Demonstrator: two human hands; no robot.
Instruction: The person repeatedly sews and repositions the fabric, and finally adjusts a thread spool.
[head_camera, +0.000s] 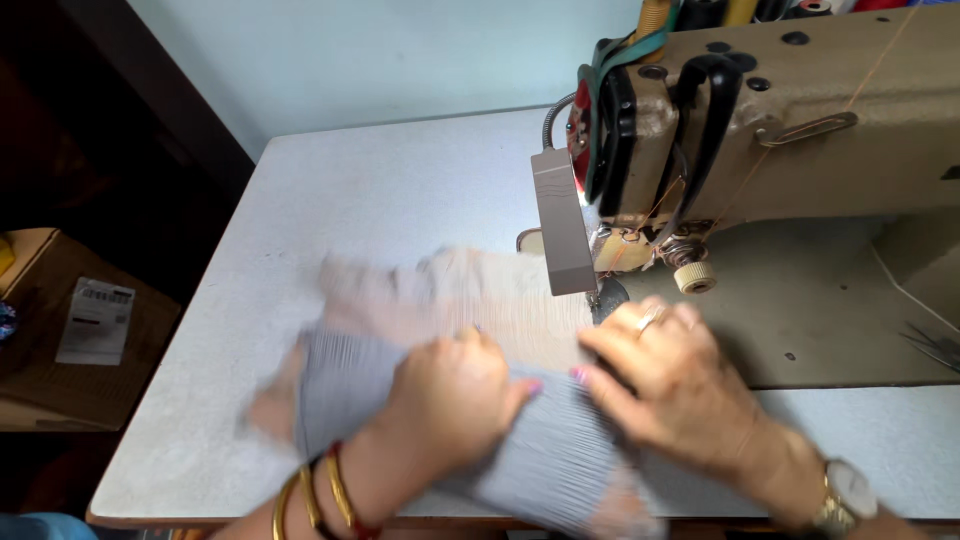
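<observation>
Fabric (440, 330), grey and ribbed, lay on the bench (380, 190) before the sewing machine (760, 130), both the left hand (450, 400) and right hand (660, 370) pressed flat on it, apparently positioning it, needing careful alignment under the needle.

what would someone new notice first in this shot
Most likely the two hands pressing a blurred piece of ribbed grey and beige fabric flat on the pale table: the left hand with bangles at the wrist, the right hand with a ring and watch. Next, the big beige sewing machine at upper right, its needle area just above the right hand's fingers.
</observation>
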